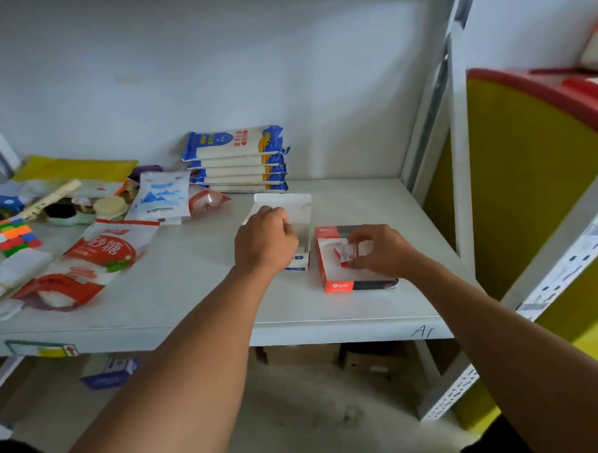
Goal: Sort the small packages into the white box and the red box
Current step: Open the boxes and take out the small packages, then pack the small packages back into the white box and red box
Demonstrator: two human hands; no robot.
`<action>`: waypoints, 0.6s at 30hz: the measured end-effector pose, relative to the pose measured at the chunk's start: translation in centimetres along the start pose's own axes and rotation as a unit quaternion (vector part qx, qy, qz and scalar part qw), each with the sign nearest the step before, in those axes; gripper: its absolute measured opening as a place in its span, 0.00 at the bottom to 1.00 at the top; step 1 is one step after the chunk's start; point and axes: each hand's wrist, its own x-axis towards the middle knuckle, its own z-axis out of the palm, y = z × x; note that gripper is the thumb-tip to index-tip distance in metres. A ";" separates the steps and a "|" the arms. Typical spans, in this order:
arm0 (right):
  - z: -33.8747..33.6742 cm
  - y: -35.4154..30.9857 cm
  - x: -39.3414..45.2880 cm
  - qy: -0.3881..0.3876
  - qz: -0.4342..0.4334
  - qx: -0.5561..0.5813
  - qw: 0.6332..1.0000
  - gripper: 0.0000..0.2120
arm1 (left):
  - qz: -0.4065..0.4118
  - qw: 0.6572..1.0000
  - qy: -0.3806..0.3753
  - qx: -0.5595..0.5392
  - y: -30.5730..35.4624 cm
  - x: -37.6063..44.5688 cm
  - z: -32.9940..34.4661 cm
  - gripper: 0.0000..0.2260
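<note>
Landmark = red box (356,285), lying open on the shelf (198,299), a little back from the front edge. Right hand (377,248) is over the red box, thumb and fingertips pinched on a small red-and-white package (345,253) held just inside the tray; can't tell if it has touched the bottom yet. Just left of the red box, nearly touching, sits the white box (299,226), lid flap standing open behind it. Left hand (265,241) is over the white box, fingers curled in toward the palm; whatever it holds, if anything, is hidden, so can't tell what the grip is on. Progress: sorting looks underway, one package going in on the red side; contents of the white box are blocked by the hand. No loose small packages visible beside either box, so the remaining count is unclear. Farther left of the red box: sugar bag (100,255), puzzle cube (12,237), clutter. Behind and left: stack of blue noodle packs (236,160) against the back wall.
</note>
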 end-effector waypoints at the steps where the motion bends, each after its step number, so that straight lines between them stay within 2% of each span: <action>1: 0.3 -0.2 0.0 -0.008 -0.008 0.003 1.000 0.25 | 0.001 1.000 0.001 0.003 -0.1 0.0 -0.1 0.09; 6: 1.0 -1.2 0.0 -0.053 -0.032 0.005 0.998 0.27 | -0.007 1.000 0.010 0.014 -1.4 0.0 -1.6 0.08; 9: 1.1 -1.6 0.3 -0.041 -0.023 0.014 0.999 0.25 | -0.015 0.999 0.018 0.021 -2.4 -0.1 -2.5 0.07; 18: 2.9 -6.8 2.5 -0.006 -0.071 0.024 0.997 0.13 | -0.048 0.998 0.015 0.029 -5.5 -0.5 -3.2 0.06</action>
